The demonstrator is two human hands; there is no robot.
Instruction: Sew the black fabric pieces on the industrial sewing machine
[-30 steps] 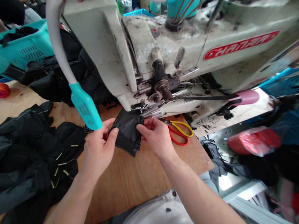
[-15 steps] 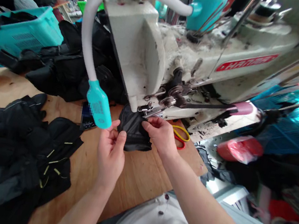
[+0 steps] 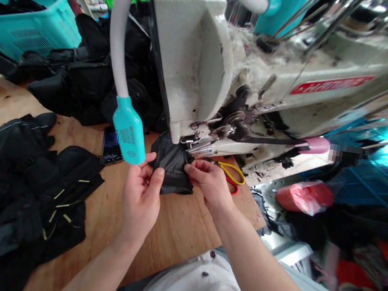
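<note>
A small piece of black fabric [image 3: 171, 161] lies under the head of a white sewing machine [image 3: 199, 59], its far end hidden beneath the machine. My left hand [image 3: 143, 191] pinches its left edge between thumb and fingers. On the opposite edge, my right hand [image 3: 209, 179] grips the fabric, close to the machine's presser area. Scissors [image 3: 233, 175] with yellow and red handles rest just beyond my right hand, partly covered by it. A turquoise-headed lamp [image 3: 129, 131] on a bent white neck hangs right above my left fingers.
Black garments [image 3: 21, 178] with yellowish cords spread over the wooden table [image 3: 174, 230] at left. Behind them stand more black pieces [image 3: 83, 80] and a turquoise crate [image 3: 33, 26]. A phone [image 3: 112, 145] lies by the lamp. Right of the table is a red plastic-wrapped bundle [image 3: 305, 196].
My right hand has shifted slightly down, away from the presser area, still holding the fabric's edge. My left hand keeps its grip. The camera view has moved a little.
</note>
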